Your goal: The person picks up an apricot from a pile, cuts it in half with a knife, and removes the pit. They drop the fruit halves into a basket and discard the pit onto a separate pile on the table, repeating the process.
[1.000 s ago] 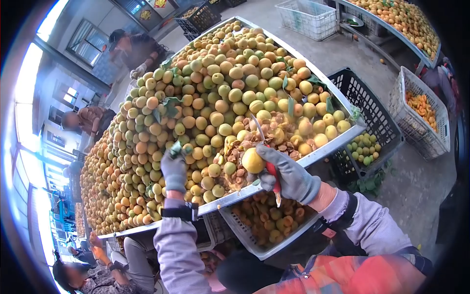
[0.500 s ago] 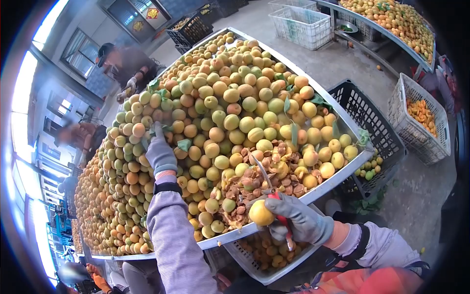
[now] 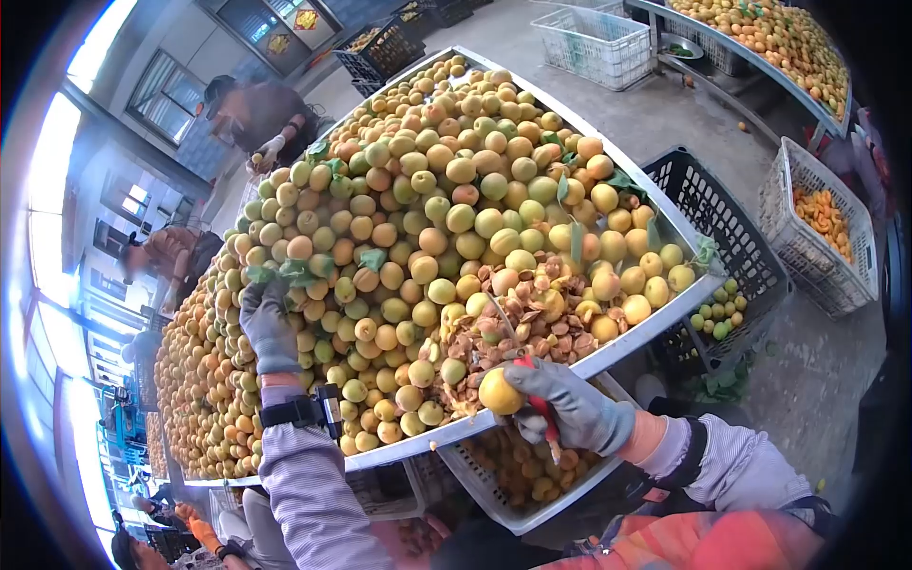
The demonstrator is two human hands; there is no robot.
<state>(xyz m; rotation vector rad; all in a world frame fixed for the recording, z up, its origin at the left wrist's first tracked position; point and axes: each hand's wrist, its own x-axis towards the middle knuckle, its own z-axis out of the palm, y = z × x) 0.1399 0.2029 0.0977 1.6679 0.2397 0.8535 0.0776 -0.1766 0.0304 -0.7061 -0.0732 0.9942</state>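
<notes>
My left hand (image 3: 269,328), in a grey glove, reaches onto the heap of apricots (image 3: 432,209). Green leaves (image 3: 296,272) show on both sides of its closed fingertips, and it seems to grip them. In my right hand (image 3: 584,410), also gloved, are red-handled pruning shears (image 3: 541,408) with a slender curved blade pointing up. That same hand pinches a yellow apricot (image 3: 501,391) between thumb and fingers, above the table's near rim. Just beyond it lies a pile of brown apricot pits (image 3: 518,328) among the fruit.
The metal table rim (image 3: 608,356) runs below both hands. Under it stands a white crate (image 3: 518,518) of apricots. A black crate (image 3: 722,237) and a white crate (image 3: 817,223) with orange halves stand right. Co-workers (image 3: 261,114) work along the left side.
My left hand has moved left and toward me across the heap, and the leaves at its fingertips have moved with it. My right hand keeps the shears and apricot in nearly the same place.
</notes>
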